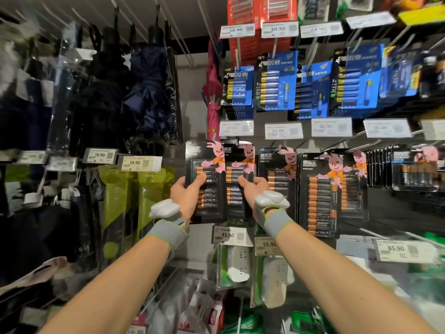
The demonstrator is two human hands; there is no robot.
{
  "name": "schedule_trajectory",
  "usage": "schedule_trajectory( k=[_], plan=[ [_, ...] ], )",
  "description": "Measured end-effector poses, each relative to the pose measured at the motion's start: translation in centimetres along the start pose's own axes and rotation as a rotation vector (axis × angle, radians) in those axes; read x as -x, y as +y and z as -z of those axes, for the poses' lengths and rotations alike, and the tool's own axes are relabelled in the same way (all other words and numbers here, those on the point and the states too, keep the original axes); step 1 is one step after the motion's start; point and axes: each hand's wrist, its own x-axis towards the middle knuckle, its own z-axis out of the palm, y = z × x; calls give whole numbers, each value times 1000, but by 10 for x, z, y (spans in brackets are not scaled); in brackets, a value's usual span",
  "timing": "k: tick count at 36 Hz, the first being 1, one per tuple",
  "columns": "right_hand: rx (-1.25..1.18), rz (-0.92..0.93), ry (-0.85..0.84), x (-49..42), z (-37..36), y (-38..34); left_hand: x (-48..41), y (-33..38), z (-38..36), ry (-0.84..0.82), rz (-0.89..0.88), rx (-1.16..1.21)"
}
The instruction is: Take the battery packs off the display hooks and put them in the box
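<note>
Your left battery pack [209,206] is black card printed with a pink rabbit in an orange shirt, and its cells are copper-topped black. Your right battery pack [234,201] carries the same print. Your wristbands [168,233] are grey, edged lime green, under white sensors [161,208]. Above hang blue packs [279,80] with gold-and-blue cells, and red packs [243,10] hang higher still. To the left, the umbrella sleeves [115,201] are lime green and one umbrella [213,97] is magenta.
</note>
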Motion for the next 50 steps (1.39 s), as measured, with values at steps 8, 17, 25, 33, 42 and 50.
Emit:
schedule_trajectory(
  k=[8, 17, 25, 33, 42, 50],
  plan=[
    [87, 7, 26, -3, 2, 0, 0, 0, -7, -18, -17, 50],
    [225, -59, -30, -12, 8, 3, 5, 2, -4, -41, -10, -26],
    [155, -37, -11, -10, 10, 14, 16, 5, -7, -44, -6, -53],
    [34, 43, -46, -3, 20, 13, 22, 8, -19, -46, -7, -28],
    [16, 80, -213, 15, 32, -2, 31, 5, -32, -87, 49, -30],
    [37, 114, -228, 15, 38, -4, 20, 5, -30, -129, 82, -71]
  ],
)
